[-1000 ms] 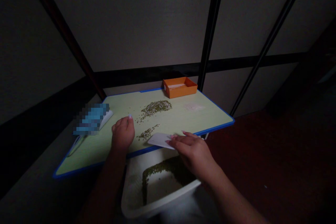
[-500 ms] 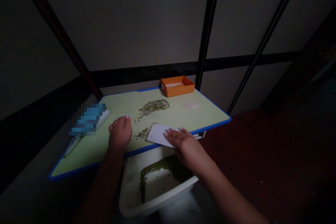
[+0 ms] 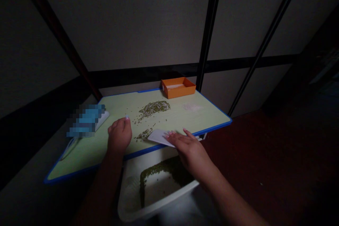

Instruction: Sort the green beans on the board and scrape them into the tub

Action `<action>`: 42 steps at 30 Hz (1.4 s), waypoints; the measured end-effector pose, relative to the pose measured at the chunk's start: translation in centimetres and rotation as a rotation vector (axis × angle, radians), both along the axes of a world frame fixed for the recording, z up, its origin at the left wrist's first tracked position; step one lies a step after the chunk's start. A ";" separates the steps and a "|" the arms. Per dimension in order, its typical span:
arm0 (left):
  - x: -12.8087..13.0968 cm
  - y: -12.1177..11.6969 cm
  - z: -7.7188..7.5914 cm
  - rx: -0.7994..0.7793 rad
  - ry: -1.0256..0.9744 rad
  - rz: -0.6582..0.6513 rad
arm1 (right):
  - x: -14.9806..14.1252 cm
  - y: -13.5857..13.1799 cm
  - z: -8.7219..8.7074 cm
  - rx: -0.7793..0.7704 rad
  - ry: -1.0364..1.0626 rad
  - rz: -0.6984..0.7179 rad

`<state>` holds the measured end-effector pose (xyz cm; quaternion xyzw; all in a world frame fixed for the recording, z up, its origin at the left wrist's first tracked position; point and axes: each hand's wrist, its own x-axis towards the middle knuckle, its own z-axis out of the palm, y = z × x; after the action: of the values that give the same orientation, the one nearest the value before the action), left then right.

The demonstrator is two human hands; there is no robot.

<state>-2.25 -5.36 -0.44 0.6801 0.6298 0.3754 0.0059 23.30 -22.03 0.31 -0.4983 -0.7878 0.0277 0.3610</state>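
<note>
My right hand [image 3: 190,148] grips a white card [image 3: 158,136] at the table's front edge, fingers flat along its top and the far end on the tabletop. Left of the card lies a small pile of green beans and pale grains [image 3: 143,135]. A larger mixed pile of green beans and pale grains [image 3: 155,108] sits farther back. My left hand [image 3: 119,135] rests on the table left of the piles, fingers curled into a fist, thumb up; nothing shows in it. Below the front edge is a white bin [image 3: 129,197] with green beans [image 3: 156,167] inside.
The pale green tabletop [image 3: 122,104] has a blue rim. An orange box [image 3: 180,92] with pale contents stands at the back right, and a thin patch of white grains [image 3: 192,107] lies before it. A pixelated blue item [image 3: 87,120] and a cable lie at the left.
The card in my right hand has tipped to a flatter-looking angle and its far edge is lower. A few beans now lie scattered behind it. My left hand has barely moved.
</note>
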 end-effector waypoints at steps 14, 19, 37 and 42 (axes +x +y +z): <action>0.1 0.2 -0.6 0.052 -0.013 0.014 | 5.0 6.8 1.0 0.049 0.545 -0.282; 0.1 0.1 -0.5 0.069 -0.033 -0.002 | 5.0 7.2 1.2 0.031 0.516 -0.283; 0.3 0.2 -0.6 0.038 0.011 0.047 | 4.8 7.3 1.5 0.004 0.396 -0.226; 0.3 0.1 -0.4 0.041 0.018 0.036 | 5.1 6.4 1.4 -0.002 0.373 -0.233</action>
<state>-1.90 -5.31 -0.83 0.6719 0.6341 0.3821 -0.0204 28.38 -15.63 1.75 -0.5724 -0.6446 0.0781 0.5008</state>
